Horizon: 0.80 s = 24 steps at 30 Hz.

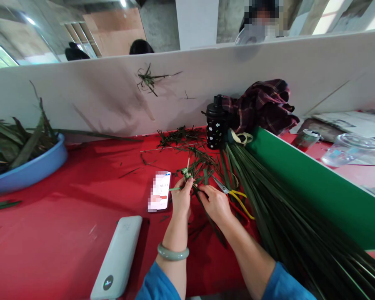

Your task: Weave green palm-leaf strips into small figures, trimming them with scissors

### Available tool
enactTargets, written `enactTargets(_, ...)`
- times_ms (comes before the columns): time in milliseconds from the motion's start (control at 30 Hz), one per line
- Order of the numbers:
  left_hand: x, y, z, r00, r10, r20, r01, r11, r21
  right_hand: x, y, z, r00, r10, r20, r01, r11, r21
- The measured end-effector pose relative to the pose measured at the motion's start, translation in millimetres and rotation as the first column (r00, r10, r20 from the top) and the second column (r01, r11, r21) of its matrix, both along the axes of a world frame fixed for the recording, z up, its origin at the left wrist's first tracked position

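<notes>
My left hand (181, 195) pinches a small woven knot of green leaf strips (185, 171) above the red table (65, 225). My right hand (216, 203) holds a long dark leaf strip (206, 212) that runs from the knot back toward me. The two hands are close together, fingers nearly touching. A pale green bangle (173, 253) sits on my left wrist. Scissors with yellow handles (234, 195) lie just right of my right hand.
A phone (160, 191) and a white power bank (118, 258) lie left of my hands. A big bundle of long leaves (287, 225) runs along a green board (318, 183). A black bottle (214, 123), plaid cloth (262, 106) and blue basin of leaves (25, 166) stand farther back.
</notes>
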<state>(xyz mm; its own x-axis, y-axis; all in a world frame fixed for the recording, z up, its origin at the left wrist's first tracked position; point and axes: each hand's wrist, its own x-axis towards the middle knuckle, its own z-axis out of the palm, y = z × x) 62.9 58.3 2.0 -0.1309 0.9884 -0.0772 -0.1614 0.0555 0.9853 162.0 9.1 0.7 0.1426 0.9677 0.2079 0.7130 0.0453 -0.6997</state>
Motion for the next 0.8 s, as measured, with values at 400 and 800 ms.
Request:
enactTargets(400, 5.8, -5.9, 7.8, 0.999, -0.032, 0.034, 0.032, 0.999, -0.001, -4.0, -2.3, 1.0, 0.996, 0.043, 0.076, -0.041, 0.999, -0.024)
enactTargets(800, 7.3, -7.5, 13.4, 0.996, -0.001, 0.09, -0.004, 0.999, 0.052, -11.6, -3.3, 2.0, 0.995, 0.07, 0.07, -0.06, 0.989, -0.134)
